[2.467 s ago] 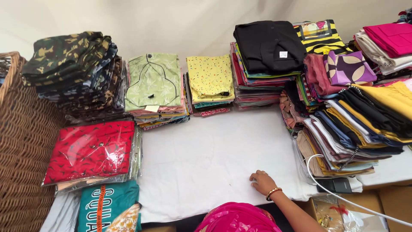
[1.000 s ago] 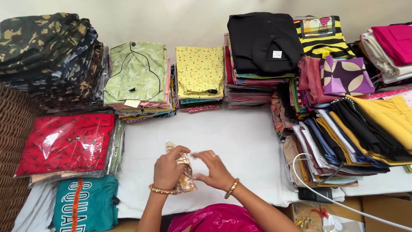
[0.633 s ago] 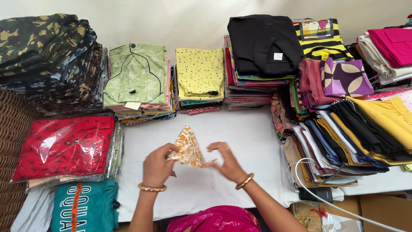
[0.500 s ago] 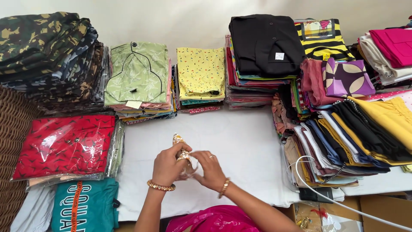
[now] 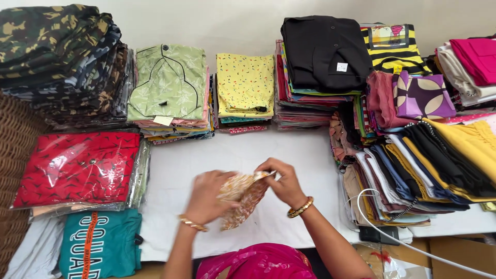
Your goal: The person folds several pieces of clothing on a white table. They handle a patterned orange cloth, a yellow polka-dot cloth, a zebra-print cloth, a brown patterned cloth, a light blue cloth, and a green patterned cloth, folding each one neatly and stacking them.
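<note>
Both of my hands hold a small orange-and-white patterned cloth (image 5: 242,199) above the white table (image 5: 170,175). My left hand (image 5: 206,197) grips its left side, with a gold bangle on the wrist. My right hand (image 5: 281,181) pinches its upper right corner and wears an orange-and-gold bangle. The cloth hangs crumpled between the hands, its lower end pointing down toward me. A bright pink garment (image 5: 258,261) on my body fills the bottom middle of the view.
Stacks of folded clothes ring the table: camouflage pile (image 5: 57,57) far left, green pile (image 5: 168,82), yellow dotted pile (image 5: 245,82), black-topped pile (image 5: 323,51), many-coloured piles (image 5: 429,155) at right. Red packed garment (image 5: 77,165) and teal shirt (image 5: 101,243) lie left. White cable (image 5: 392,240) at right.
My hands came together on the table and picked up the patterned cloth. Over the last second they pulled it apart, bunched it, and now spread it again between them.
</note>
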